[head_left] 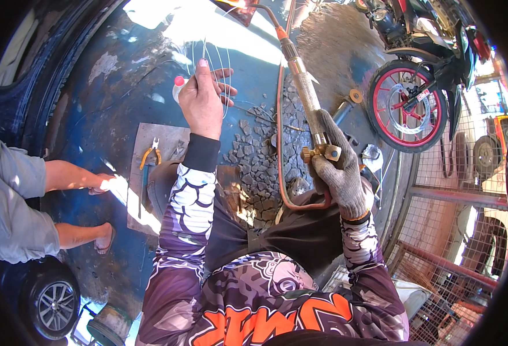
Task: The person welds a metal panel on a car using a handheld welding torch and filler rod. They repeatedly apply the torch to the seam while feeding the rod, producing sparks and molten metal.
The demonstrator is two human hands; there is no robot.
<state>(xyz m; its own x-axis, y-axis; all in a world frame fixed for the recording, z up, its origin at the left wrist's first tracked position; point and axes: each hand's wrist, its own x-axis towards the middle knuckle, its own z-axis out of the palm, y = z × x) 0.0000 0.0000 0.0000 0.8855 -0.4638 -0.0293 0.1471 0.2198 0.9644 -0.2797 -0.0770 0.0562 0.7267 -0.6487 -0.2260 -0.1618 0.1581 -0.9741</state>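
Gripped in my gloved right hand (346, 179) is a gas torch (306, 92), with brass valve knobs (317, 153) beside my fingers. Its bent neck (266, 14) reaches to the top edge, where the tip glows brightly against a reddish piece (242, 16), partly cut off. Several thin strands of pale wire (228, 57) loop around the fingers of my bare left hand (202, 106), pinched near the thumb; some fingers are spread. From the torch a reddish hose (280, 127) curves down past my knees. Next to my left hand stands a white bottle with a red cap (179, 82).
Yellow-handled pliers (150, 153) lie on a flat board (176, 135) at left. Broken grey chunks (260, 144) cover the floor between my knees. A person in sandals (64, 230) stands left, near a car wheel (55, 303). A motorcycle wheel (407, 106) and metal grating (438, 190) are right.
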